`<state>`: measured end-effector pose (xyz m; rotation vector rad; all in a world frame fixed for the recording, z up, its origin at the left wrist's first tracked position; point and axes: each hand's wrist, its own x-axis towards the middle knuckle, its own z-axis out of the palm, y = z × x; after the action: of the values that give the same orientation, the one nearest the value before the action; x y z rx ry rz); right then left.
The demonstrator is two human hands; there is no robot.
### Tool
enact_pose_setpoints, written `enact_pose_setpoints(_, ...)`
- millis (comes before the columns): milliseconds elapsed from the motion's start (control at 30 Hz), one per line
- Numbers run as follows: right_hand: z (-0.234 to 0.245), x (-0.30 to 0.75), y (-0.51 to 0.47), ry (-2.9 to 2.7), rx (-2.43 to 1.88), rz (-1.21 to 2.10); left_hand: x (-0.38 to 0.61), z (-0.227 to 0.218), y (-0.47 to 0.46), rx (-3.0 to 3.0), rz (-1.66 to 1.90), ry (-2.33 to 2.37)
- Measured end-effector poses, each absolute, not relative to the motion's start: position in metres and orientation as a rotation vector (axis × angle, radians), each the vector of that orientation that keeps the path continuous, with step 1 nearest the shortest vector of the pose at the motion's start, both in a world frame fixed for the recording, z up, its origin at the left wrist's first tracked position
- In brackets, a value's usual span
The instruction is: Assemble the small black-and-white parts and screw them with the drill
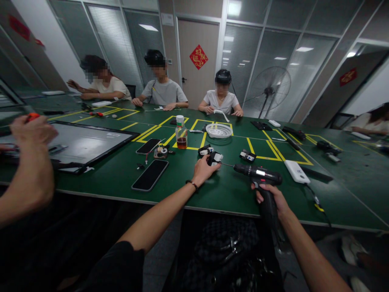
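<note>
My right hand [272, 198] is wrapped round the grip of a black cordless drill [258, 174] with a long thin bit. The bit points left, its tip at or close to a small black-and-white part [216, 158]. That part is pinched in my left hand [205, 168], just above the green table. Behind my left fingers lies a similar black-and-white part [206, 151]. A third such piece [248, 155] rests beyond the drill's chuck. Whether the bit touches the held part is too small to tell.
On the green table [188, 190] are two phones [150, 175], a small motor-like part [161, 151], a bottle [181, 134], a white basket [219, 130] and a white power bank [297, 172]. At left, a co-worker's hand [33, 132] is above a flat panel [88, 142]. Several people sit opposite.
</note>
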<state>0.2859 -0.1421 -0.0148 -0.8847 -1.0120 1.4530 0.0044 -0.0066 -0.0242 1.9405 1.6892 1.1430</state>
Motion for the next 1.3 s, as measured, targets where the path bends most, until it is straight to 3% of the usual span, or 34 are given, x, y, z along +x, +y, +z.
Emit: enact_pose_setpoints(1300, -0.0117, 0.287, -0.146, -0.974, -0.915, 1.512, 0.0104, -0.0207, -0.0163, 2.109, 1.146, 1.782)
